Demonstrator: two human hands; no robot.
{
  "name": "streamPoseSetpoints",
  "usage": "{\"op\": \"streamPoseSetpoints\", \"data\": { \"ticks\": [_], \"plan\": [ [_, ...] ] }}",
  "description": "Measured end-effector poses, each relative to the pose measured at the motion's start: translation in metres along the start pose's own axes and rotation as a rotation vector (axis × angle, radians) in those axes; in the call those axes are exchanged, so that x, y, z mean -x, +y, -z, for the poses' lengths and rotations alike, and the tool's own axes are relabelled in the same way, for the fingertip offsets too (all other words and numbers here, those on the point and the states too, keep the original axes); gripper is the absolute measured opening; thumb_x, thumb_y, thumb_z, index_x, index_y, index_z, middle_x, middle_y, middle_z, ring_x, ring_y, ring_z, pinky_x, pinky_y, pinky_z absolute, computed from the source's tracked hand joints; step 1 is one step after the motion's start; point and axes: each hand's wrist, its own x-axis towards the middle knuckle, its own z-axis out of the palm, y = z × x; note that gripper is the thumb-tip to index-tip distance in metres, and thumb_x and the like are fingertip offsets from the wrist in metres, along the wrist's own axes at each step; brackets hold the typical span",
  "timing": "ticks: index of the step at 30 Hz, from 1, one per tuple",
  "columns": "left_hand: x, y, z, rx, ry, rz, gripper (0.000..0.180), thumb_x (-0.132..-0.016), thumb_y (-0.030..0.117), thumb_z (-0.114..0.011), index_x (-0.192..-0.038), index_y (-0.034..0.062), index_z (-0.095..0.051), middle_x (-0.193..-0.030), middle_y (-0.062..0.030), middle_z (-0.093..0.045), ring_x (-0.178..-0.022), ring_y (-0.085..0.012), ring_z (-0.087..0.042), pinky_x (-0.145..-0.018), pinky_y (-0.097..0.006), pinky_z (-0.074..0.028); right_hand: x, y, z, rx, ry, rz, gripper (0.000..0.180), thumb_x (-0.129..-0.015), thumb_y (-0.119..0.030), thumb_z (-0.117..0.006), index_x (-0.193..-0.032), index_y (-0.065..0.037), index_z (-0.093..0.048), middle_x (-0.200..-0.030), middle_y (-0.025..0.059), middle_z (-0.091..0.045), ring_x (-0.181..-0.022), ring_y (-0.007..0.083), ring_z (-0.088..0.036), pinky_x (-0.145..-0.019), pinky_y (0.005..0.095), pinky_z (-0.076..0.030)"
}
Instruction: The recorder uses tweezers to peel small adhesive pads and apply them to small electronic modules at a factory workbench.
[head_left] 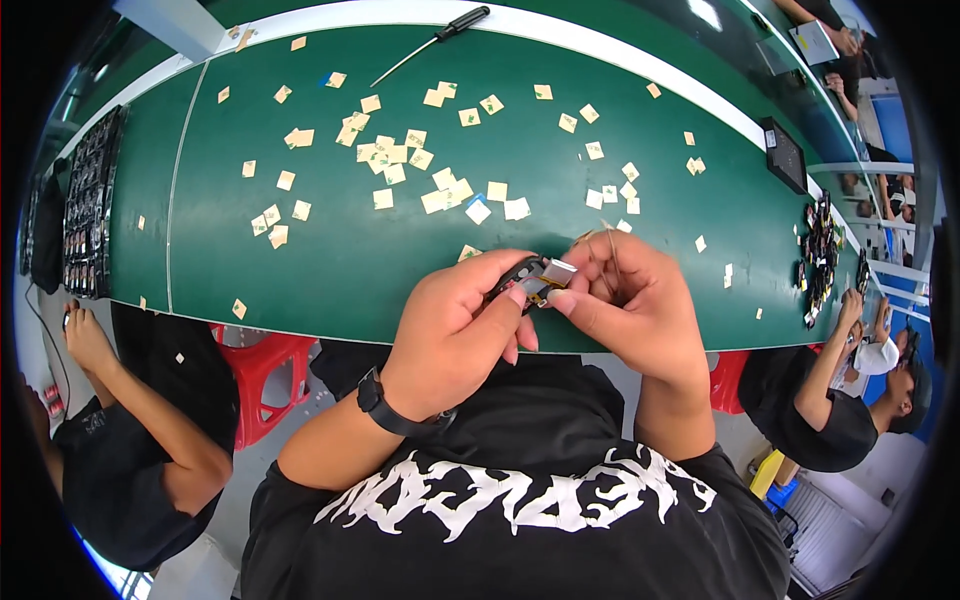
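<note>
While the left hand point(455, 325) grips a small black-cased device point(514, 276) bearing a silver rectangular block point(557, 271), the right hand point(640, 310), fingers bent, sits at the block's right end, exact grip unclear; device located between both hands, above the smooth green counter point(340, 265).

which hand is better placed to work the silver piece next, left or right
Probably the right hand: its thumb and fingertips are right at the silver piece, while the left hand looks occupied, gripping the black device from the other side.
</note>
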Motion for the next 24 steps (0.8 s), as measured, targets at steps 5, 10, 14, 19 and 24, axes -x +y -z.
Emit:
{"op": "streamPoseSetpoints", "data": {
  "ticks": [5,10,14,19,24],
  "plan": [
    [0.001,-0.003,0.000,-0.088,-0.013,-0.041,0.031,-0.100,0.004,-0.046,-0.127,-0.0076,-0.057,-0.100,-0.0090,-0.065,-0.072,-0.0124,-0.064,-0.057,-0.022,-0.049,0.002,-0.011,-0.008,0.070,0.008,0.035,0.009,-0.086,0.001,-0.071,-0.093,0.003,-0.065,-0.070,-0.0036,-0.059,-0.057,-0.0029,-0.043,-0.048,0.0184,-0.031],
    [0.002,0.001,-0.002,0.049,0.013,-0.051,0.028,-0.100,0.004,-0.048,-0.123,-0.0056,-0.060,-0.092,-0.0041,-0.065,-0.070,-0.0073,-0.061,-0.058,-0.022,-0.049,0.011,-0.008,-0.009,0.030,0.029,-0.024,0.009,-0.086,-0.001,-0.072,-0.092,0.003,-0.065,-0.073,-0.0027,-0.061,-0.060,-0.0029,-0.047,-0.049,0.0172,-0.034],
    [0.003,0.000,0.002,0.084,-0.007,-0.042,0.028,-0.100,0.004,-0.048,-0.124,-0.0060,-0.059,-0.092,-0.0041,-0.064,-0.071,-0.0072,-0.061,-0.058,-0.021,-0.048,0.016,-0.012,-0.010,0.001,0.034,-0.053,0.008,-0.087,-0.001,-0.072,-0.091,0.003,-0.065,-0.073,-0.0031,-0.061,-0.060,-0.0027,-0.048,-0.050,0.0169,-0.035],
    [0.002,-0.005,0.005,0.023,-0.005,-0.046,0.019,-0.100,0.004,-0.049,-0.114,-0.0043,-0.059,-0.091,-0.0046,-0.063,-0.071,-0.0078,-0.062,-0.059,-0.022,-0.048,0.018,-0.010,-0.010,-0.036,0.028,-0.084,0.008,-0.088,-0.001,-0.072,-0.090,0.002,-0.064,-0.073,-0.0043,-0.060,-0.061,-0.0030,-0.047,-0.051,0.0165,-0.034],
    [0.002,-0.008,0.000,-0.051,0.018,-0.118,0.023,-0.100,0.003,-0.048,-0.119,-0.0045,-0.058,-0.090,-0.0073,-0.065,-0.068,-0.0080,-0.060,-0.055,-0.021,-0.046,0.020,-0.013,-0.014,-0.059,0.067,-0.083,0.008,-0.089,-0.001,-0.071,-0.091,0.002,-0.064,-0.073,-0.0051,-0.059,-0.063,-0.0029,-0.046,-0.053,0.0162,-0.034]
  ]
}}
